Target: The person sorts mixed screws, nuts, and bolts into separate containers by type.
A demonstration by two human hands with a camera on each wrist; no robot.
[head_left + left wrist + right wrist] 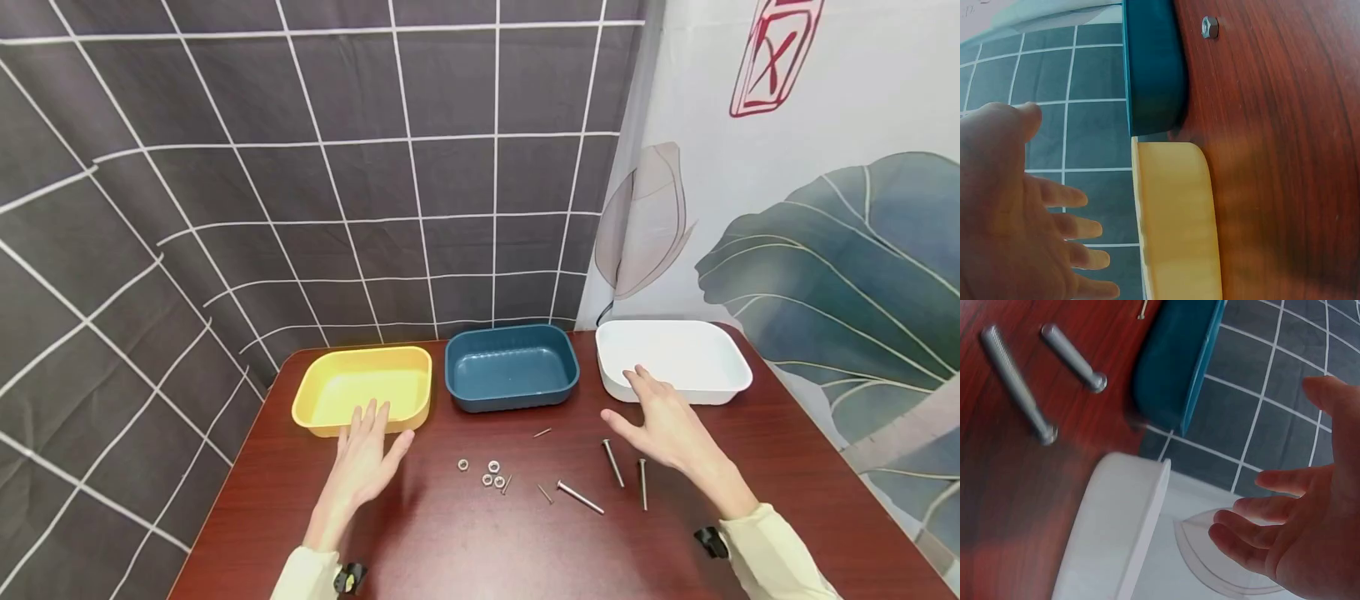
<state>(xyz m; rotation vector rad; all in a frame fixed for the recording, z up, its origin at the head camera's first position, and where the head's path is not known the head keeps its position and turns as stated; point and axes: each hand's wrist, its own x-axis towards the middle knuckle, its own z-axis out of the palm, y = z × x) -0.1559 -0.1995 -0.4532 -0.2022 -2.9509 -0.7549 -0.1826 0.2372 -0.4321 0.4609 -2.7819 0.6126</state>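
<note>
My left hand (363, 461) is held palm down with its fingers spread, overlapping the front rim of the yellow tray (311, 396) in the head view. The left wrist view has that tray's wall (1179, 219) beyond the fingertips. My right hand (670, 423) has its fingers extended near the front left corner of the white tray (712, 396). Neither hand holds anything. Between them lie several hex nuts (493, 467), three long bolts (581, 497) and three small screws (545, 494). One nut (1210, 27) shows in the left wrist view, two bolts (1019, 384) in the right.
A dark blue tray (512, 402) stands between the yellow and white ones at the back of the reddish-brown table (480, 558). Behind it hangs a grey gridded curtain (450, 175); a white cloth with leaf patterns (840, 242) covers the right side.
</note>
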